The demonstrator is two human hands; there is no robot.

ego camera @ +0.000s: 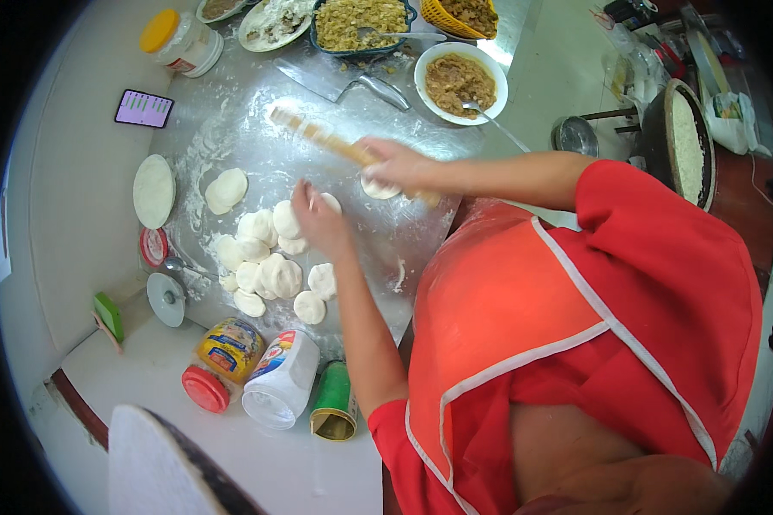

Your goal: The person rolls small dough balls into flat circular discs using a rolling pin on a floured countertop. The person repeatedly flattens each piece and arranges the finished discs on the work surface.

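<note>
My right hand [396, 164] grips a wooden rolling pin [322, 140], blurred and held at a slant over the floured metal tabletop [373, 270]. Partly beneath that hand lies a flattened dough round [380, 187]. My left hand [320, 222] is beside a heap of dough discs [257, 251], its fingers in front of one disc [330, 203] at the heap's edge. Whether those fingers grip any dough is hidden. Two overlapping rolled wrappers [227, 191] rest farther off, near the wall.
A cleaver [341, 84] lies beyond the rolling pin. Along the far right stand a white bowl of filling with a spoon [460, 84], a tray of chopped filling [361, 26] and a yellow basket [460, 19]. Jars [229, 354] and a green can [335, 399] line the left side.
</note>
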